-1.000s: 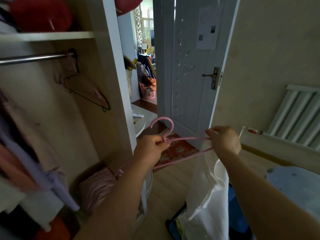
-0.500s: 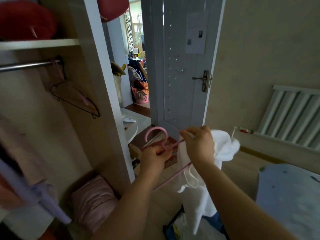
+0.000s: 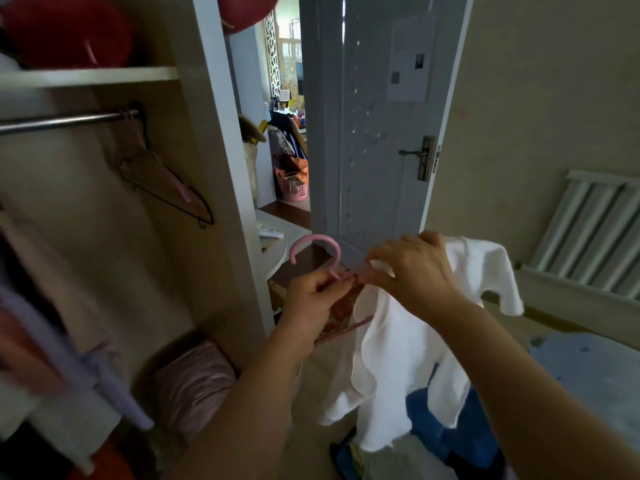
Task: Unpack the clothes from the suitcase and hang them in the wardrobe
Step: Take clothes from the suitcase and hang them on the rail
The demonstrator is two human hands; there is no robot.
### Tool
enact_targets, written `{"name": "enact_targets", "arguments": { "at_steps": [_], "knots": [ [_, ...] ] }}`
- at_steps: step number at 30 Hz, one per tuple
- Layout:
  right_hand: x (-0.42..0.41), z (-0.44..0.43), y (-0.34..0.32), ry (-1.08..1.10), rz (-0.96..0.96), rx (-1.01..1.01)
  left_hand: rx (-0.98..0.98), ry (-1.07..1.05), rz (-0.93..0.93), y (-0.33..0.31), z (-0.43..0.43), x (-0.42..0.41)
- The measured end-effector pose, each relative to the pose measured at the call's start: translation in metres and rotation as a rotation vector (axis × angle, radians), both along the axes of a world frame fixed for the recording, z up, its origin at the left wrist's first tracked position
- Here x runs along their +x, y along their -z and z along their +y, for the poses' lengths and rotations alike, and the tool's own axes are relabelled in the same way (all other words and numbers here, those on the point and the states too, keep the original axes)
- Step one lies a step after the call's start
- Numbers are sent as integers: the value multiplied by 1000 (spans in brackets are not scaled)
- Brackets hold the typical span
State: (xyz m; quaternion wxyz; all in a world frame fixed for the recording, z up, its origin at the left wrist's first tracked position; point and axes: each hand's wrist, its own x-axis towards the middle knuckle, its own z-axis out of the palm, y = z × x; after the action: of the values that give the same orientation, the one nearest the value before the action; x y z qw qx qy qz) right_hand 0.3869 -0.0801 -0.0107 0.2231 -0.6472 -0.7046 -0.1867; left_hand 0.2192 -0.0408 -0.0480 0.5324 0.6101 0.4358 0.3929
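Mid-frame, the left hand (image 3: 311, 299) pinches the neck of a thin pink plastic hanger (image 3: 313, 241), its curved hook rising above the fingers. Just beside it, the right hand (image 3: 417, 271) pinches a soft white shirt (image 3: 398, 358) against the hanger's arm. The shirt droops crumpled below both hands. At upper left, a metal rail (image 3: 59, 121) crosses the wardrobe (image 3: 214, 168).

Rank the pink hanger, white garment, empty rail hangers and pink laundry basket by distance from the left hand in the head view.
1. pink hanger: gripped by the left hand.
2. white garment: just right, draped on the hanger.
3. empty rail hangers: up-left, inside the wardrobe.
4. pink laundry basket: farthest, in the next room.
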Motion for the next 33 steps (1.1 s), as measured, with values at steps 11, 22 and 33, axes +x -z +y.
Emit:
{"name": "enact_targets", "arguments": {
  "at_steps": [11, 22, 33],
  "knots": [
    [17, 3, 16, 176, 343, 70, 432, -395, 195, 44, 6, -19],
    [11, -15, -24, -74, 499, 57, -80, -331, 176, 83, 15, -17],
    [4, -19, -52, -178, 514, 81, -483, -205, -58, 60, 27, 7]
  ]
}}
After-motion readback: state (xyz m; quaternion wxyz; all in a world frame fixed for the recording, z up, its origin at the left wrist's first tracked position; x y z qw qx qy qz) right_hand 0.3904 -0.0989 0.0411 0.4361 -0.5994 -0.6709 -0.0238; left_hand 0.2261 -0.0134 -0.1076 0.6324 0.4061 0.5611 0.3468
